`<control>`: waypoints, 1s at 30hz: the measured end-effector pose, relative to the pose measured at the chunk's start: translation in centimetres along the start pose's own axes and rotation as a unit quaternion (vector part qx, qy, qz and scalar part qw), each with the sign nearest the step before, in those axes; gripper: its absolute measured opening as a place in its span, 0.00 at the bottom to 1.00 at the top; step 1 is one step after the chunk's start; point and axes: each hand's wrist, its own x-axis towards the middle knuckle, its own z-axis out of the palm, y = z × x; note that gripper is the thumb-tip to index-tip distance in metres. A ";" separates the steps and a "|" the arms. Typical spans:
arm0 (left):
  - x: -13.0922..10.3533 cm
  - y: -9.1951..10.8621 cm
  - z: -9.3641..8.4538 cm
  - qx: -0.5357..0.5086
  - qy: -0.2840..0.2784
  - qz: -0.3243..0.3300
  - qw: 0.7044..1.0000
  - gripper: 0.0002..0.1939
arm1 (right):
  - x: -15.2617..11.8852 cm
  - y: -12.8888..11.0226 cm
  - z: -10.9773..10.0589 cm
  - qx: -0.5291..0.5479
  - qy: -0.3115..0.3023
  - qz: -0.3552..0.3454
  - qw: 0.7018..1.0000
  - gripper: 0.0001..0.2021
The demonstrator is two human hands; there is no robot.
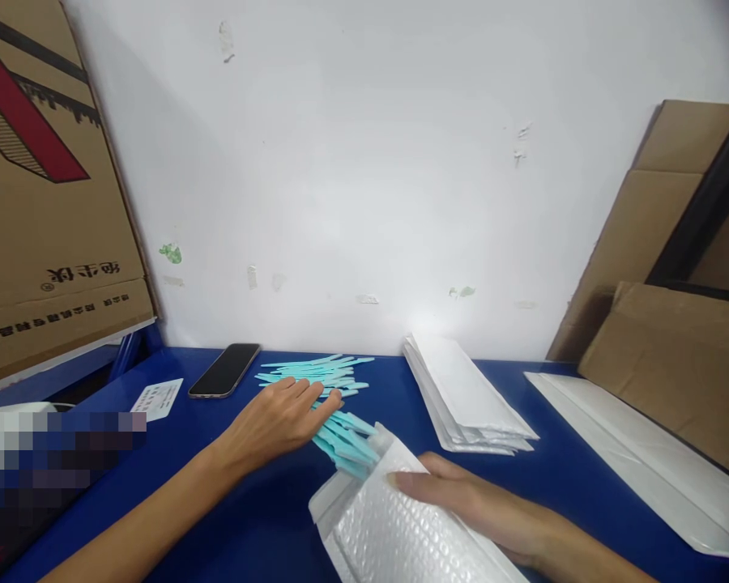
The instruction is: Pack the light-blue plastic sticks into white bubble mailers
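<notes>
My left hand (288, 417) is closed round a bunch of slim turquoise plastic sticks (346, 441), shaped like eyebrow razors. Their lower ends are in the mouth of a white bubble mailer (401, 530). My right hand (462, 494) grips this mailer by its right side, thumb on top and fingers mostly hidden behind it. The mailer tilts with its opening toward my left hand; its bottom runs out of view. Just beyond my left hand lies a loose pile of more turquoise sticks (321, 368) on the blue table (243, 510).
A phone (226, 371) and a white card (158, 399) lie at the left. Stacked white mailers (467, 389) lie back right, with a larger white envelope (637, 453) farther right. Cardboard boxes (54, 202) stand left, and folded cardboard (674, 372) lies right. A white wall (364, 178) closes off the back.
</notes>
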 end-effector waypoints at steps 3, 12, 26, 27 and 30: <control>-0.2 0.2 0.2 -0.008 -0.017 0.002 1.000 0.04 | 0.2 -0.4 0.2 -0.122 -0.027 -0.089 0.988 0.24; -0.2 0.9 -0.5 -0.064 -0.114 -0.003 0.991 0.06 | 0.0 -1.2 0.4 -0.235 -0.049 -0.172 0.955 0.23; 0.1 1.2 -0.7 -0.120 -0.032 -0.035 0.992 0.11 | -0.4 -1.8 -0.1 -0.286 -0.066 -0.158 0.943 0.23; 0.1 1.1 -0.6 -0.131 -0.035 -0.043 0.990 0.11 | -0.5 -1.8 -0.1 -0.284 -0.064 -0.156 0.944 0.23; 0.0 1.1 -0.6 -0.168 -0.040 -0.065 0.983 0.12 | -0.6 -1.7 -0.3 -0.273 -0.059 -0.141 0.950 0.23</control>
